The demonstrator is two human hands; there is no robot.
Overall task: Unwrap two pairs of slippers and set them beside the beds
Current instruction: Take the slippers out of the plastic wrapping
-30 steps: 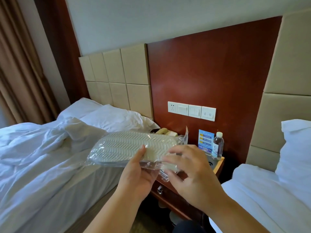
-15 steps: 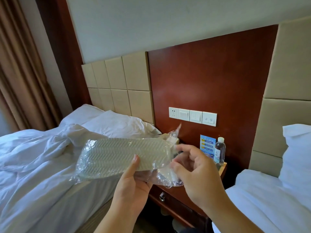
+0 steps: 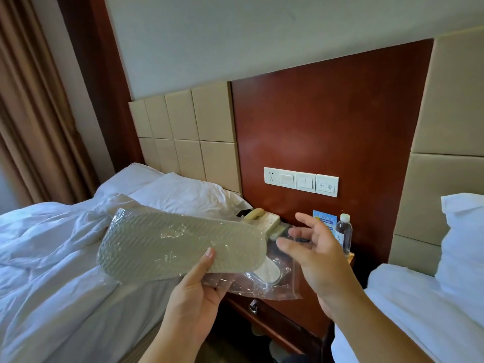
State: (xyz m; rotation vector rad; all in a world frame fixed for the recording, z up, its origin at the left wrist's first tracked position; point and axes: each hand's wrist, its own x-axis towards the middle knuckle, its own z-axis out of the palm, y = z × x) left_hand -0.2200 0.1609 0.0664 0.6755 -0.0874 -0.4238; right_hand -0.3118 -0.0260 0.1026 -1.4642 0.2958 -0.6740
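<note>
Pair of slippers [image 3: 180, 244] in a clear plastic bag [image 3: 264, 284], sole side up, held above the gap between the beds. The long axis runs left to right, and the bag's open, loose end points toward the right hand [image 3: 318, 260]. The left hand [image 3: 195, 292] grips the pair from below, thumb on the sole. The right hand, fingers spread and holding nothing, is just beside the open end, likely best placed to draw the bag off. Nightstand [image 3: 301, 310] behind.
</note>
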